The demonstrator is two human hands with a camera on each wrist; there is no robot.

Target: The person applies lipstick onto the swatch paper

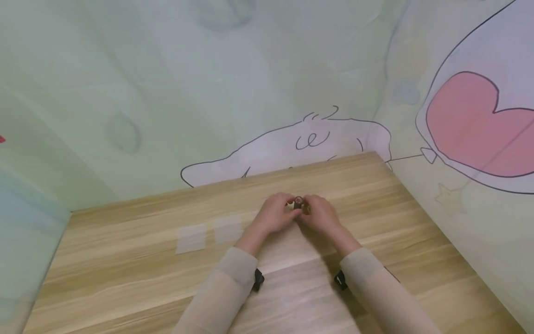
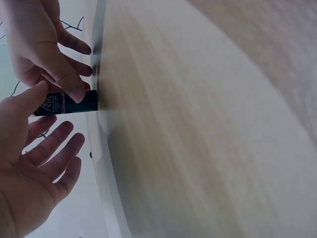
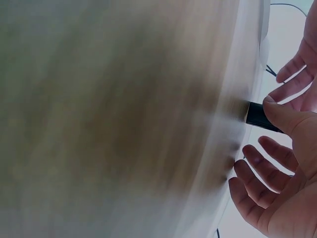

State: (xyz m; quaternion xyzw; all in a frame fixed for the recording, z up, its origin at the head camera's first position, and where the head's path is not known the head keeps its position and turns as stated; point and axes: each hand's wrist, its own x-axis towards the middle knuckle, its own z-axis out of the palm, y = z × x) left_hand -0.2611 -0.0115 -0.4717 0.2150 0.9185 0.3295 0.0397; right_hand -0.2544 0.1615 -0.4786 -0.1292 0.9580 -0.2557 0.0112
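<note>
one small black tube (image 2: 58, 104) with pale printed lettering, perhaps a cosmetic, is upright between two hands toward the far side of the wood-grain table (image 1: 125, 269). the angled, partly blurred wrist views make it hard to say whether its base rests on the wood or hangs just above it. the left hand (image 1: 275, 213) seems to pinch the upper end between thumb and forefinger; the right hand (image 1: 320, 213) pinches lower down, its thumb laid along the side, while the remaining fingers of both are spread loosely.

the likeliest trouble is a slip: the barrel looks smooth and narrow, and only fingertips bear on it, so an uneven turn or pull from the two sides could spin it out of one pinch. if it were let go while leaning, that slim base would probably tip, and a round tube could then roll.

farther out, two pale square paper notes (image 1: 191, 239) lie to the left, one of them near the left sleeve (image 1: 227, 283); a sideways sweep of that arm might drag it. the black wrist cameras (image 1: 258, 279) by the cuffs could knock the table if the forearms dropped.
</note>
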